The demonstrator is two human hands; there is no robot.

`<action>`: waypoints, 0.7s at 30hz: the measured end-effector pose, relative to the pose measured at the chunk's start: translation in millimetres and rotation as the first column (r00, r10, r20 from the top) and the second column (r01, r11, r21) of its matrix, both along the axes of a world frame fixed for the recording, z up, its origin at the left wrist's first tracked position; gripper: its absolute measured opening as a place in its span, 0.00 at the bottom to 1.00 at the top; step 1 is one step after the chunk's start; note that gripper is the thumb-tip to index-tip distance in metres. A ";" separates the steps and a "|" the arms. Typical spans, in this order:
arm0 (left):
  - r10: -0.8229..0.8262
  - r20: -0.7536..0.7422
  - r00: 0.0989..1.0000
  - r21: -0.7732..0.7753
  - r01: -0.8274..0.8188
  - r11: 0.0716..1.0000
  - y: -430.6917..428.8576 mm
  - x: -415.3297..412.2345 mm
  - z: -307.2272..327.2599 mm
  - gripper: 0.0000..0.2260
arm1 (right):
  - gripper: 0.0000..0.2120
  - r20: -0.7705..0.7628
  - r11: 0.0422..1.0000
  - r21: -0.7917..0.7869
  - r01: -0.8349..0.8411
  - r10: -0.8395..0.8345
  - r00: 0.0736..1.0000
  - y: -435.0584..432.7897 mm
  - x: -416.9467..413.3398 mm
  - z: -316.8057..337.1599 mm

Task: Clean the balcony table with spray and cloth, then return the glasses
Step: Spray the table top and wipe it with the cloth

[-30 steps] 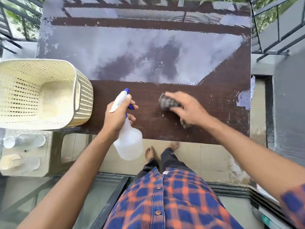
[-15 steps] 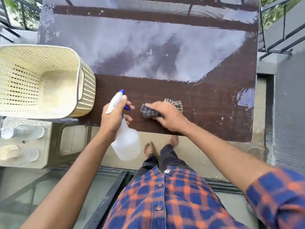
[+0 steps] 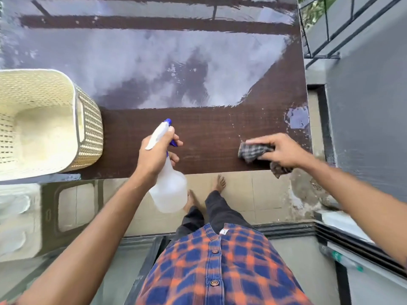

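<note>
Below my chest, my bare feet [image 3: 219, 183] stand on the tiled floor [image 3: 253, 194], just short of the table's near edge.

At that edge my left hand [image 3: 154, 155] is clasped round the neck of the spray bottle [image 3: 169, 190], one finger on the blue trigger. The nozzle points out over the table [image 3: 209, 137] and the body hangs below the edge. Judgement: it is held ready for another burst and kept off the surface being cleaned.

My right hand [image 3: 279, 150] grips the checked cloth [image 3: 253, 151], bunched and pressed onto the near right corner, with a tail hanging over the edge. Judgement: wiping is the step in hand, and returning the glasses has not begun.

To the left, beside the table, a low stool [image 3: 50, 208] carries blurred pale shapes. These are probably the glasses [image 3: 15, 204], but I cannot confirm it.

A cream woven basket [image 3: 88, 128] sits on the near left corner, so wiping there would mean shifting it.

Between bottle and cloth lies a brown dry strip, open for sideways sweeps. A small wet patch [image 3: 297, 117] sits at the right edge, just beyond the cloth. Farther out, a wet film [image 3: 143, 62] covers the middle and far table.

The right edge runs close beside a grey wall [image 3: 363, 106], and a railing [image 3: 319, 29] stands at the far right. Rightward strokes end at once.
</note>
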State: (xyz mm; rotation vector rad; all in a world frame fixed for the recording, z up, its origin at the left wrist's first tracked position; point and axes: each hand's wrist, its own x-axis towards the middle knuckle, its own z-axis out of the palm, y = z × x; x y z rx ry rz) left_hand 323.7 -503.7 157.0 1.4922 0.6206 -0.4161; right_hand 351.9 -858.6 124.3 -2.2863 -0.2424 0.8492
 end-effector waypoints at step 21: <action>-0.012 -0.023 1.000 0.045 0.013 0.999 -25.5 6.6 8.4 0.13 | 0.25 0.240 0.993 0.049 -0.105 0.090 0.966 34.6 16.0 -47.0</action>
